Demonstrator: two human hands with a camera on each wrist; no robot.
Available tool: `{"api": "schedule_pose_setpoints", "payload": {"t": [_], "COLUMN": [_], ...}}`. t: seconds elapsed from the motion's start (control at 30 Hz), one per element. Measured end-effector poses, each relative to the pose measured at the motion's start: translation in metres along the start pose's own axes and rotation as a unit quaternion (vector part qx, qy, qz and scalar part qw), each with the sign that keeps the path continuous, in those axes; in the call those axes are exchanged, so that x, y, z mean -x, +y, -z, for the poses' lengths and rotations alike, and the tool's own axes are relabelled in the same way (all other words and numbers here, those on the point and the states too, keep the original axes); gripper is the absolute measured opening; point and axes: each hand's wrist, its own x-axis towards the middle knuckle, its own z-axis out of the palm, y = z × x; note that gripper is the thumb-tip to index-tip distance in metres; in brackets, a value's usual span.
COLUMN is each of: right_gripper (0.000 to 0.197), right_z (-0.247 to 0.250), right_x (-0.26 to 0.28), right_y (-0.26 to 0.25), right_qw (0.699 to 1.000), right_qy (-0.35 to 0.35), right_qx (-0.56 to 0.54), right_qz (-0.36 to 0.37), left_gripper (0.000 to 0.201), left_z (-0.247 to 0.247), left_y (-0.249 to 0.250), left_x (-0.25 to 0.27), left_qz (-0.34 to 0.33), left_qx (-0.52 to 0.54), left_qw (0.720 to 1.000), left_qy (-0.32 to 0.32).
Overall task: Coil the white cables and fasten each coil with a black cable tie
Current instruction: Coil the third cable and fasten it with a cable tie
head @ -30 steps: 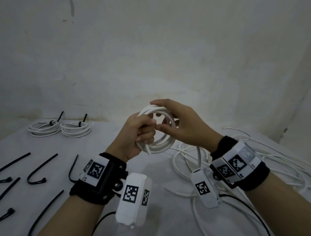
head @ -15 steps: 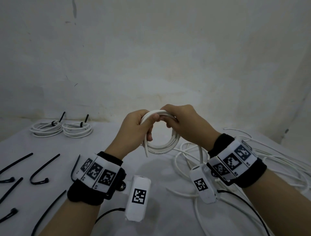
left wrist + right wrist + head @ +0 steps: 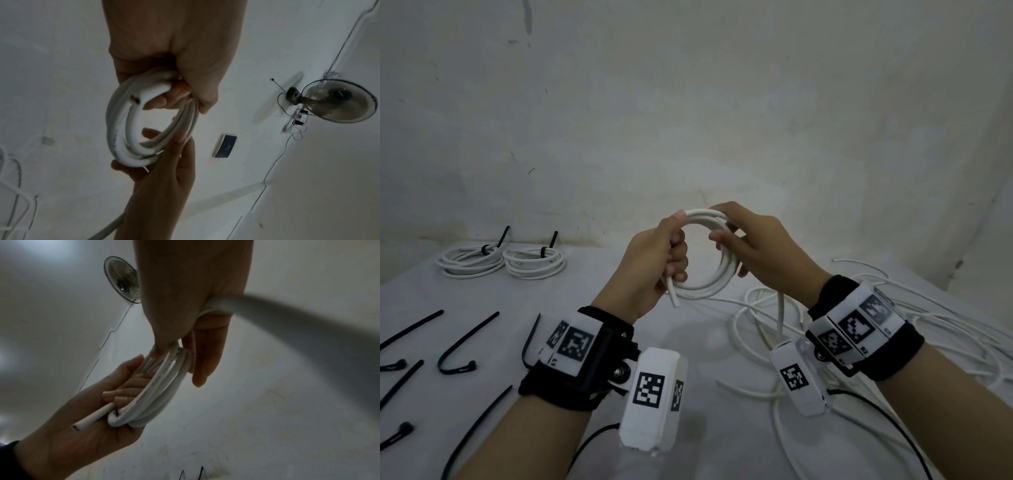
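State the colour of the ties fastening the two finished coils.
Black ties on white coils, clearest in the head view.

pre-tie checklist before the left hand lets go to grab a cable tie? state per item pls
1. Coil gripped by left hand: ok, fingers curled round its left side.
2. Right hand supporting the coil: ok, thumb and fingers on its right side.
3. Cable fully wound: not ok, a tail hangs from the right hand down to the table.
4. Short free end tucked in: not ok, it sticks out below the left hand.
5. Loose cable ties available: ok, several lie on the table to the left.
6. Tail free of the loose cable pile: cannot tell.
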Motion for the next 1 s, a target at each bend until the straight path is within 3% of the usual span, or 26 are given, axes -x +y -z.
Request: {"api": "schedule_pose_setpoints", "payload": {"t": [0.3, 0.4, 0.53, 0.7, 0.83, 1.0], "right_gripper": [0.020, 0.025, 0.040, 0.054, 0.028, 0.013], "right_z": [0.016, 0.018, 0.019, 0.020, 0.018, 0.014], "right_x": [0.031, 0.037, 0.044, 0.052, 0.056, 0.056], "right_y": [0.028, 0.033, 0.041, 0.043, 0.041, 0.024], "right_qw": [0.981, 0.984, 0.993, 0.983, 0.979, 0.960], "right_qy": [-0.020, -0.032, -0.003, 0.009, 0.039, 0.020], "right_qx": [-0.148, -0.113, 0.094, 0.184, 0.199, 0.251], "right_qz": [-0.125, -0.136, -0.073, -0.016, 0.001, 0.119], "left_gripper": [0.041, 0.040, 0.041, 0.042, 0.042, 0.042], "left_z": [0.026, 0.029, 0.035, 0.043, 0.047, 0.048], "left_y": [0.005, 0.005, 0.007, 0.012, 0.013, 0.010], "left_x": [-0.015, -0.016, -0.018, -0.019, -0.020, -0.022], "left_qz": [-0.007, -0.012, -0.022, -0.031, -0.042, -0.042], "left_qx": [0.154, 0.180, 0.196, 0.221, 0.222, 0.212], "left_qw": [0.984, 0.978, 0.971, 0.963, 0.962, 0.966], "left_qy": [0.086, 0.109, 0.138, 0.155, 0.153, 0.142]}}
